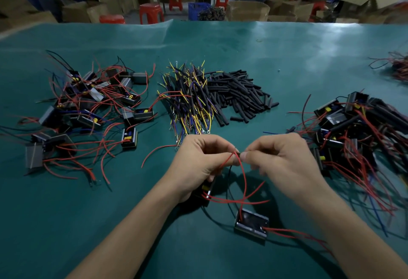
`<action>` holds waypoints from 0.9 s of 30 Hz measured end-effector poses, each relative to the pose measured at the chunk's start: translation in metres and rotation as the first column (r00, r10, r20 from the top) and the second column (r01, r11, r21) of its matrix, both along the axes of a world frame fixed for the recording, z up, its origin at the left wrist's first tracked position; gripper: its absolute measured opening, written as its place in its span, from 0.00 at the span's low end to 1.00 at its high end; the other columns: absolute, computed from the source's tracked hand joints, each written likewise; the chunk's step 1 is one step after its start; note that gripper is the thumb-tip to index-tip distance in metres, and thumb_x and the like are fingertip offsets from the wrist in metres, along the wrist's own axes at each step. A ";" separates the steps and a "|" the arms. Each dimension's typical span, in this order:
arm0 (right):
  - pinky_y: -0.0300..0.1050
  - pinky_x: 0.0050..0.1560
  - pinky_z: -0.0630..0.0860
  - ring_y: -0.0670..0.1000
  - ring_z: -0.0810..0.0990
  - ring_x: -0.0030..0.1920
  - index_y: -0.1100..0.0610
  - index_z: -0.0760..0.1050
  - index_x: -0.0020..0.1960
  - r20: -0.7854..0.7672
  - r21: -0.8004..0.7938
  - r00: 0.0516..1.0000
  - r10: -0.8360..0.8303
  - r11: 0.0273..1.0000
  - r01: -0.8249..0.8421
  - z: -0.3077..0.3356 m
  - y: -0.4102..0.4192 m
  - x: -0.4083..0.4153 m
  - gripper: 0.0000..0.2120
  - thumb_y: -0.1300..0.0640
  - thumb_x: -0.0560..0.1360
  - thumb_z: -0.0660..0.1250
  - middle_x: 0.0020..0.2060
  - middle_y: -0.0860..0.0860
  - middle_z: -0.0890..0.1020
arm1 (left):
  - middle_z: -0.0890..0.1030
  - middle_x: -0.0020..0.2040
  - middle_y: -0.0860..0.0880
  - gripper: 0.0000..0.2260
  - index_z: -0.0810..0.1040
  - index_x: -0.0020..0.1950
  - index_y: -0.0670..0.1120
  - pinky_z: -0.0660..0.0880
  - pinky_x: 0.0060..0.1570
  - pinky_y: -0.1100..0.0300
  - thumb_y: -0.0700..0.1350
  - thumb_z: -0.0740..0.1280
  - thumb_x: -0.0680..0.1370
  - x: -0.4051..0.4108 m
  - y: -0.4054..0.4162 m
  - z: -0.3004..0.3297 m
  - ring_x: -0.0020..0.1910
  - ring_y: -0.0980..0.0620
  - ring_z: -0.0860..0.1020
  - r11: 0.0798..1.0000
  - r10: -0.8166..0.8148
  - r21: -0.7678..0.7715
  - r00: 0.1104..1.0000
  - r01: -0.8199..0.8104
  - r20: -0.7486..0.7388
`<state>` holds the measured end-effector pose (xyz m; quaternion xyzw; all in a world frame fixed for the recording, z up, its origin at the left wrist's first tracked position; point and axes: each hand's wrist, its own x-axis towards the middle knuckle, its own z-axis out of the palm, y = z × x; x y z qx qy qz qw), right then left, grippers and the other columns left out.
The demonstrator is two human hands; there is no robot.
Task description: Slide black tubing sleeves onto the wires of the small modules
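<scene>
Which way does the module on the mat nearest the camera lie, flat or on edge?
Flat: the module rests broad face up on the green mat, red wires trailing sideways.

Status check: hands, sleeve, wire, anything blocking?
Left hand holds module, pinches red wire. Right hand pinches black sleeve at wire tip. Second module lies below. Nothing blocking.

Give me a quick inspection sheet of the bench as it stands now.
Surface: green mat, shiny, rippled at its far edge.
Job's things: pile of black sleeves; bare modules heaped on the left; sleeved modules on the right; one module near the wrists.
Clutter: bundle of yellow and purple leads.
Grippers: left hand pinches a red wire; right hand pinches a black piece at the wire's tip.
Cables: loose red wires trail from every pile.
Surroundings: red stools, cardboard boxes.
</scene>
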<state>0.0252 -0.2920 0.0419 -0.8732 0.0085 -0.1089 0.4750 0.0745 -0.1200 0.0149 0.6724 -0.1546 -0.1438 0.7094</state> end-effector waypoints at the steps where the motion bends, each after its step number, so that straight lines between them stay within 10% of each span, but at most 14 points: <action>1: 0.37 0.23 0.63 0.46 0.69 0.23 0.55 0.83 0.31 -0.119 0.186 0.993 -0.006 0.982 0.028 0.002 0.002 0.001 0.11 0.63 0.70 0.75 0.23 0.50 0.76 | 0.78 0.29 0.44 0.03 0.85 0.40 0.40 0.62 0.20 0.68 0.34 0.75 0.71 0.000 0.000 -0.001 0.23 0.55 0.67 1.000 -0.006 0.005 1.000 0.006 0.002; 5: 0.35 0.20 0.55 0.45 0.63 0.21 0.59 0.81 0.27 -0.440 0.614 0.892 0.104 0.760 0.214 0.004 0.003 0.003 0.11 0.66 0.68 0.71 0.24 0.52 0.71 | 0.77 0.29 0.45 0.02 0.85 0.40 0.40 0.63 0.20 0.68 0.34 0.76 0.71 -0.001 0.000 -0.001 0.23 0.56 0.68 1.000 -0.016 0.008 1.000 0.016 0.012; 10: 0.34 0.17 0.60 0.43 0.66 0.21 0.62 0.82 0.32 -0.471 0.813 0.821 0.322 0.519 0.263 0.004 0.005 -0.001 0.04 0.62 0.60 0.74 0.26 0.51 0.72 | 0.79 0.34 0.39 0.04 0.85 0.38 0.45 0.63 0.20 0.68 0.38 0.78 0.68 -0.002 0.000 0.003 0.24 0.54 0.69 0.999 -0.015 -0.037 1.000 0.015 0.000; 15: 0.37 0.27 0.70 0.45 0.77 0.26 0.55 0.86 0.36 -0.018 0.132 0.999 -0.052 0.990 0.054 0.001 -0.005 -0.004 0.08 0.63 0.73 0.73 0.29 0.47 0.83 | 0.83 0.33 0.43 0.11 0.84 0.36 0.45 0.63 0.19 0.69 0.30 0.72 0.72 -0.001 -0.001 0.001 0.22 0.57 0.68 0.999 0.001 -0.045 0.999 -0.003 -0.038; 19: 0.30 0.37 0.72 0.41 0.80 0.34 0.52 0.88 0.44 0.310 -0.317 0.941 0.135 0.948 -0.031 0.001 -0.013 -0.006 0.07 0.62 0.70 0.79 0.34 0.42 0.84 | 0.84 0.34 0.44 0.11 0.85 0.37 0.46 0.63 0.19 0.68 0.30 0.72 0.72 0.000 -0.001 0.003 0.23 0.56 0.68 1.000 0.004 -0.030 0.999 -0.006 -0.035; 27: 0.33 0.39 0.74 0.40 0.81 0.35 0.53 0.88 0.44 0.334 -0.445 0.914 0.231 0.893 -0.063 0.001 -0.014 -0.007 0.02 0.58 0.71 0.78 0.36 0.43 0.85 | 0.83 0.33 0.45 0.09 0.84 0.38 0.44 0.63 0.19 0.68 0.31 0.72 0.72 0.000 0.000 0.001 0.22 0.57 0.67 0.999 -0.028 -0.036 0.999 0.027 -0.033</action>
